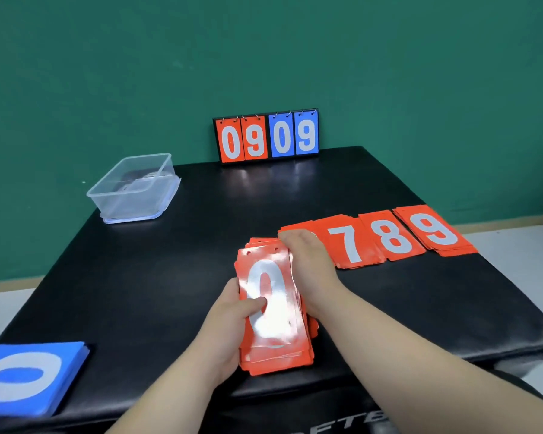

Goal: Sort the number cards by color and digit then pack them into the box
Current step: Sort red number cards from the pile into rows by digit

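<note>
A thick stack of red number cards [273,311] with a white 0 on top is held over the black table near its front. My left hand [232,327] grips the stack from the left, thumb on the top card. My right hand [308,270] holds the stack's right edge, fingers reaching its far corner. To the right lie red piles showing 7 [348,242], 8 [392,234] and 9 [434,230]; another red pile [298,228] is mostly hidden behind my right hand. A blue stack with a 0 [29,375] lies at front left. A clear plastic box [135,189] stands at back left.
A small flip scoreboard [267,137] reading 0 9 in red and 0 9 in blue stands against the green wall at the table's [170,277] far edge. The clear box appears to sit on its bluish lid.
</note>
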